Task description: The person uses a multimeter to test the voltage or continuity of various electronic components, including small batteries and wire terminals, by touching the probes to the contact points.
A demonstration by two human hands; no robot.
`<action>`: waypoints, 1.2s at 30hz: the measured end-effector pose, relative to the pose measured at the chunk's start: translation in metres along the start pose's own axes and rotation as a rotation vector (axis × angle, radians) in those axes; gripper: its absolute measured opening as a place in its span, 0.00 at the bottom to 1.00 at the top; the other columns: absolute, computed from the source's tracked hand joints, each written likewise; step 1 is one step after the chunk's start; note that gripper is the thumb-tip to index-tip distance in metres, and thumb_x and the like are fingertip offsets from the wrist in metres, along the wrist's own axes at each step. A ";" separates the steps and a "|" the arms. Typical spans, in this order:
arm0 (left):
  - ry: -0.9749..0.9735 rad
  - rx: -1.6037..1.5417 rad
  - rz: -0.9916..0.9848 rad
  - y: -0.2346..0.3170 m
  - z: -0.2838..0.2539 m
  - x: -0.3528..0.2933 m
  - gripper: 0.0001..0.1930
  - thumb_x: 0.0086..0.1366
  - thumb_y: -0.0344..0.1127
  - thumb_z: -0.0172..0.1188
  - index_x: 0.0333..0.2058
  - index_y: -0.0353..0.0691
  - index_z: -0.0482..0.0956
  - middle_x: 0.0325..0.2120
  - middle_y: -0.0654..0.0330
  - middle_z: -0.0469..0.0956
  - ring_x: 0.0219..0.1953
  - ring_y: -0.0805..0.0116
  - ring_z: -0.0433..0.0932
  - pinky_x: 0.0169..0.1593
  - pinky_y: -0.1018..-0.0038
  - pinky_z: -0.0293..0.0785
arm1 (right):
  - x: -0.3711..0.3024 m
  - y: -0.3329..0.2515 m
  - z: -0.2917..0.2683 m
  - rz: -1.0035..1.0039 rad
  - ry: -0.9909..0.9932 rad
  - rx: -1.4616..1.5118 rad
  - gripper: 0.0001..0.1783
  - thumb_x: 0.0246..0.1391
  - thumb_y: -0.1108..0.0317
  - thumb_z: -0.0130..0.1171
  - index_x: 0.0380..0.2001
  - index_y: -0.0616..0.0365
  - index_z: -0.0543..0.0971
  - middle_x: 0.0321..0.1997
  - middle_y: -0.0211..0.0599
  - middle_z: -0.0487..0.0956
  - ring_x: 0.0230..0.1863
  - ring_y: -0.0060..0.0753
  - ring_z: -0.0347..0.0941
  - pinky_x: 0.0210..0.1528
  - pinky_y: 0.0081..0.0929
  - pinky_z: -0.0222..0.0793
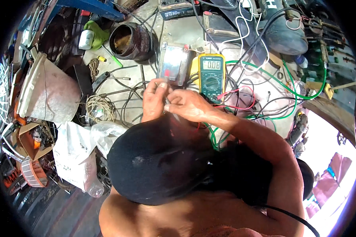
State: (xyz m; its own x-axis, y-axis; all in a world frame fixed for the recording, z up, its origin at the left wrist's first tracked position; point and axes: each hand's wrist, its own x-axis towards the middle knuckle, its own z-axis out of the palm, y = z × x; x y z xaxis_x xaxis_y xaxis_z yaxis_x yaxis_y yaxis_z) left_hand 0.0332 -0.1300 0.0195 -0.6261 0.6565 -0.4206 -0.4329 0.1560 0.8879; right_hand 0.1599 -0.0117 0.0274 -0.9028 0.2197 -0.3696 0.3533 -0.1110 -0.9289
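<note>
My left hand (154, 98) is closed in a pinch, its fingertips beside a small blurred red piece (167, 74). Pressed up close to it, my right hand (189, 105) is closed too, with a thin greyish piece (167, 102) at its fingers. What exactly the fingers hold is too small and blurred to name. Just beyond the hands lies a flat box with a shiny, clear-looking top (175, 61). A yellow-edged digital multimeter (212, 75), its display lit, lies right of that box. Red and black leads (241, 103) loop beside the meter. Black cloth (154, 158) covers the area below my hands.
At the far left of the hands stand a dark round pot (131, 41) and a white bottle (86, 39). A dirty white bucket (49, 89), coiled wire (101, 108) and white plastic bags (73, 152) lie left. A green cable (277, 81) and a grey cylinder (284, 35) are at right.
</note>
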 end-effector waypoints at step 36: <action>-0.333 0.469 0.258 0.131 -0.035 -0.005 0.36 0.55 0.54 0.73 0.55 0.35 0.76 0.45 0.59 0.82 0.42 0.73 0.79 0.45 0.74 0.75 | -0.013 -0.091 -0.010 -0.202 -0.076 -0.009 0.18 0.69 0.58 0.53 0.31 0.64 0.74 0.20 0.40 0.75 0.24 0.35 0.74 0.30 0.40 0.68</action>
State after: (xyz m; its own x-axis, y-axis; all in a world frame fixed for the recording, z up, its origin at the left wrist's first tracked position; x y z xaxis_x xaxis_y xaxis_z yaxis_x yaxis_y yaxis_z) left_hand -0.0426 -0.1387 0.1311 -0.4045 0.8989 -0.1683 0.0826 0.2192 0.9722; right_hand 0.1422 0.0052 0.1164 -0.9712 0.1629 -0.1738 0.1654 -0.0638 -0.9842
